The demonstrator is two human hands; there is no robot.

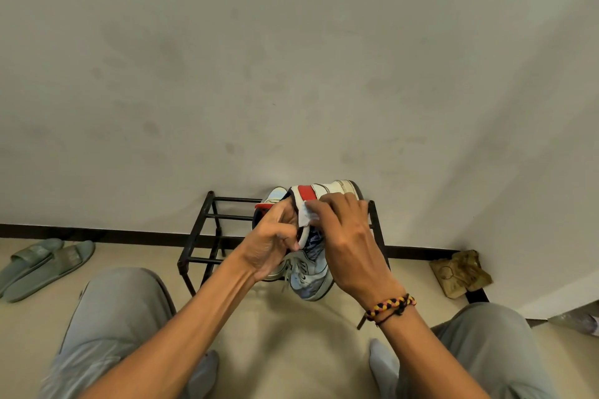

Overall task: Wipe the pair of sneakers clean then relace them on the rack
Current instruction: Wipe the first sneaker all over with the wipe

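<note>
Seen from above, seated before a low black rack [207, 238] set against the wall. Two sneakers on the right end of the rack: one raised between the hands [327, 193], white with a red collar band, and a second lying under and just below both hands [309, 282], pale blue and white, toe toward the viewer, laces loose.

Left hand [274, 244]: fingers curled, gripping the collar and tongue of the raised sneaker, steadying it from the near-left side. Right hand [346, 236]: fingers bent over a small white cloth [306, 215], pressing it against the upper just beyond the left hand's knuckles. Braided wristband [390, 306] on the right wrist.

Handling, judged from appearance: light enough for one hand; sole and heel counter stiff, collar and tongue soft and likely to fold under pressure. Best held at the heel or collar rim, thumb inside, for a firm backing against the wiping stroke. Smooth panels probably slick once damp, so a pinch on the padded collar safer than a flat grip on the side. Cloth limp, easily bunched; better kept folded under the fingertips. Loose laces apt to snag or trail.

Left of the left forearm, on the floor: a pair of grey-green slides [45, 264].
</note>
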